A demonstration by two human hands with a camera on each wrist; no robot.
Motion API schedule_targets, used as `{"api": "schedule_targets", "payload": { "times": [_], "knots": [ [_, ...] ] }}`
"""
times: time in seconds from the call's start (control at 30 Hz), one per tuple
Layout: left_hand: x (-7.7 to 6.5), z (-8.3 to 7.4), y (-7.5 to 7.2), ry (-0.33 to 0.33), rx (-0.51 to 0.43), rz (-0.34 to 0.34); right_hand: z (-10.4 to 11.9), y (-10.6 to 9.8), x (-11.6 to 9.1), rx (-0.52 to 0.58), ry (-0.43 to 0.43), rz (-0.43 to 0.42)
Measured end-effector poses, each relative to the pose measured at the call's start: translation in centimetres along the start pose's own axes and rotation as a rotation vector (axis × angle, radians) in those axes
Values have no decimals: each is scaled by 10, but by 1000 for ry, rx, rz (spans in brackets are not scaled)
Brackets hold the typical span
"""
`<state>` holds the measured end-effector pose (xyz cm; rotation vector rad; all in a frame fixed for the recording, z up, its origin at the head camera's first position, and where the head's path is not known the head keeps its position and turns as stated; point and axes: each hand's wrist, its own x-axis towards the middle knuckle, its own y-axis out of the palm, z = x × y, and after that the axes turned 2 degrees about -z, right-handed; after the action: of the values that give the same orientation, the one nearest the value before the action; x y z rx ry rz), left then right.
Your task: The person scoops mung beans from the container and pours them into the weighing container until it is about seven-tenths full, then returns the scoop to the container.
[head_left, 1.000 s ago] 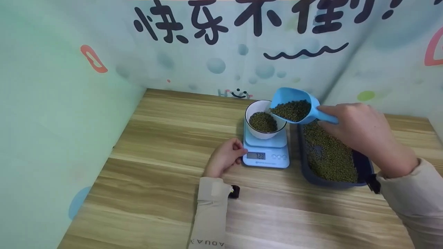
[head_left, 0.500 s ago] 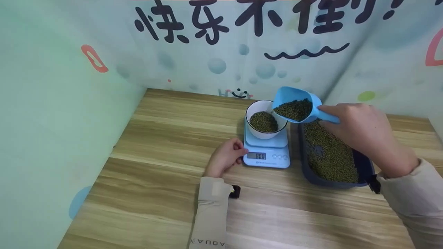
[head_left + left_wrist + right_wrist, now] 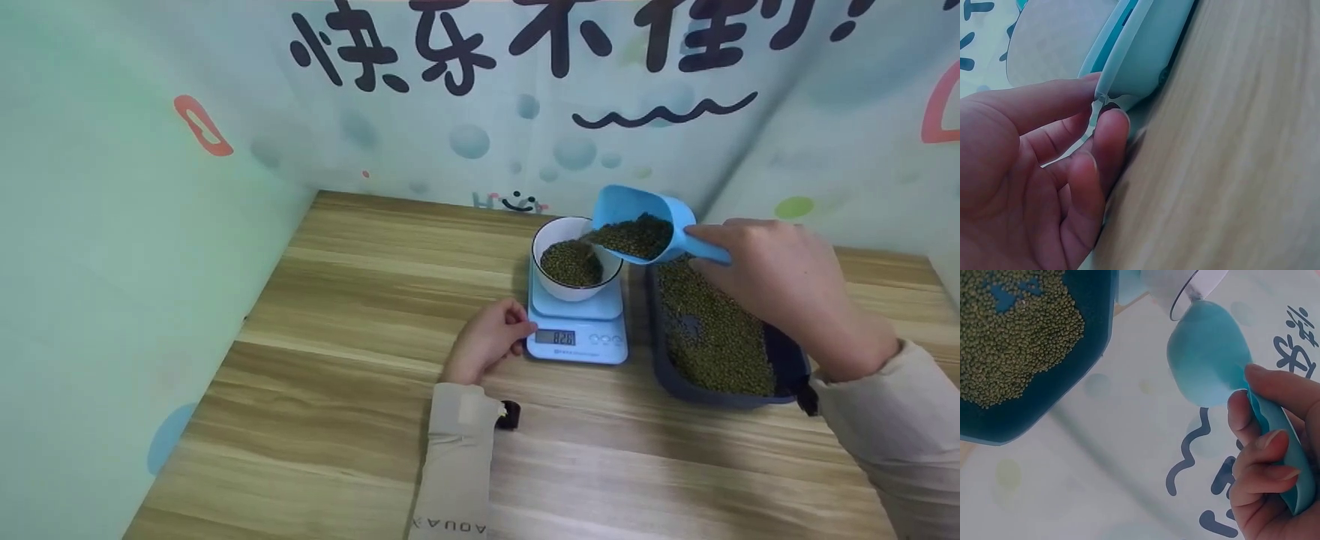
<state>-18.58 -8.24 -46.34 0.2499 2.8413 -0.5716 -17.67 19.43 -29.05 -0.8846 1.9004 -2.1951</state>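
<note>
My right hand [image 3: 780, 285] grips the handle of a blue scoop [image 3: 681, 214], tilted over the right rim of a white bowl [image 3: 574, 290]. Green mung beans [image 3: 636, 236] run from the scoop's lip into the bowl, which holds a mound of beans. Under the bowl is a light blue kitchen scale [image 3: 577, 349]; its display seems to read 82.6. With thumb and fingertips, my left hand [image 3: 487, 337] pinches the scale's left edge, seen close in the left wrist view. From the right wrist view only the scoop's underside [image 3: 1207, 354] shows.
Right of the scale stands a dark blue tub [image 3: 720, 397] of mung beans, partly under my right forearm. A printed backdrop [image 3: 420, 142] closes off the wooden table [image 3: 337, 300] at the back and left.
The display has climbed from about 72.8 through 80.0 to about 82.6. A stream of beans now shows at the scoop's lip, and the scoop has risen slightly. My left hand stays put.
</note>
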Motion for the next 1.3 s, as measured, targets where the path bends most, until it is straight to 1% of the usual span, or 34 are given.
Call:
{"api": "schedule_targets", "payload": {
  "times": [0.17, 0.43, 0.7, 0.87, 1.13, 1.3],
  "knots": [
    [-1, 0, -1, 0, -6, 2, 1, 1, 1, -4, -7, -9],
    [1, 2, 1, 28, 5, 1, 7, 1, 1, -11, -31, -37],
    [0, 1, 0, 24, 21, 3, 11, 0, 2, -11, -50, -34],
    [0, 1, 0, 21, 6, 5, 12, 0, 1, -10, -52, -33],
    [0, 2, 0, 13, -1, 5, 13, 1, 1, -28, -82, -65],
    [0, 2, 0, 24, 7, 0, 13, 2, 0, -25, -72, -76]
  ]
}}
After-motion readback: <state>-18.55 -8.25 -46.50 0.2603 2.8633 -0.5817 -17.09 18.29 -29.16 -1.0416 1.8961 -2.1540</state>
